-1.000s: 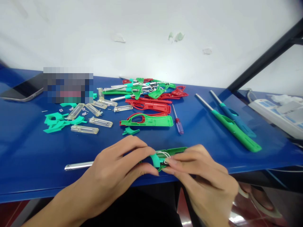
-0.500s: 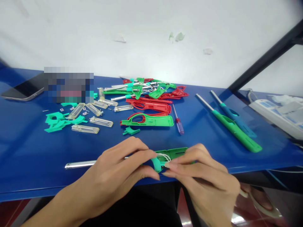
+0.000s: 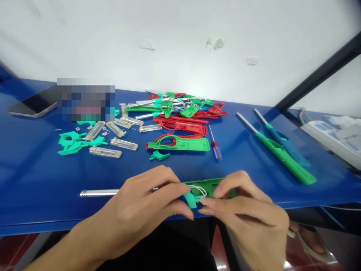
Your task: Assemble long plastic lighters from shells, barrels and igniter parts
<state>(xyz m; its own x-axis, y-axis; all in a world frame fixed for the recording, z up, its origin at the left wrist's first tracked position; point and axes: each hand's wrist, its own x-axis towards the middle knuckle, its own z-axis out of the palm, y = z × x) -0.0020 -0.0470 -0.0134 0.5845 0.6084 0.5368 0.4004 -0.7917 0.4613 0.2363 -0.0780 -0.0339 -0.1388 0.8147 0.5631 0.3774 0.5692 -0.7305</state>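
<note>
My left hand and my right hand both grip a half-open green lighter body at the front edge of the blue table. Its silver metal tube sticks out to the left past my left hand. A teal trigger piece and a thin white wire sit in the body between my fingertips. My left fingers wrap over the tube end. The thumb and fingers of my right hand pinch the body near the wire.
Farther back lie a green shell half, red shells, a heap of lighter parts, clear fuel tanks, teal pieces and a small screwdriver. Two finished lighters lie right, a power strip beyond, a phone far left.
My right fingers have shifted slightly along the green body near the wire. The view has moved a little; the parts on the table stay where they were.
</note>
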